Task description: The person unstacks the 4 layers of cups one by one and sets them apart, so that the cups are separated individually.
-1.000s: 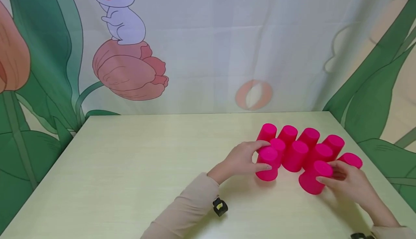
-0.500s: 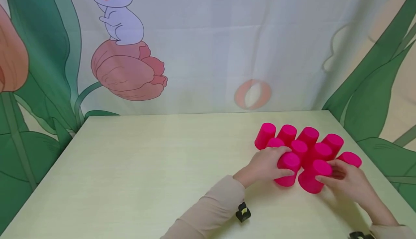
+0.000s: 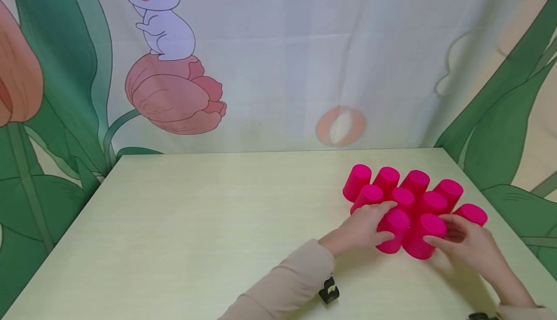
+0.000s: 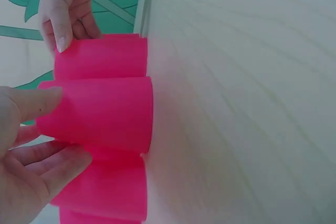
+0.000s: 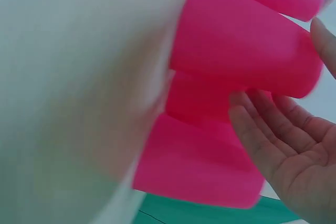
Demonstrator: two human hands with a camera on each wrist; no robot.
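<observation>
Several bright pink cups stand upside down in a tight cluster at the table's right. My left hand [image 3: 363, 228] grips the front-left cup [image 3: 393, 230] near its top, thumb on the near side and fingers on the far side. Beside it, my right hand [image 3: 472, 245] holds the front-right cup [image 3: 419, 242], thumb toward me. In the left wrist view, the left-hand cup [image 4: 100, 114] stands on the table close to the right-hand cup [image 4: 105, 59]. The right wrist view shows the right thumb and fingers about the upper end of the right-hand cup [image 5: 241, 40].
Behind the two front cups are more cups, such as the back-left cup [image 3: 358, 183] and a far-right cup [image 3: 472, 213] just beyond the right hand. The pale table [image 3: 174, 233] ends at a printed curtain [image 3: 270, 68]. A black strap piece [image 3: 329, 291] hangs at the left sleeve.
My left hand has slid its cup to the right and slightly toward me, up beside the right-hand cup. The right hand has stayed nearly still.
</observation>
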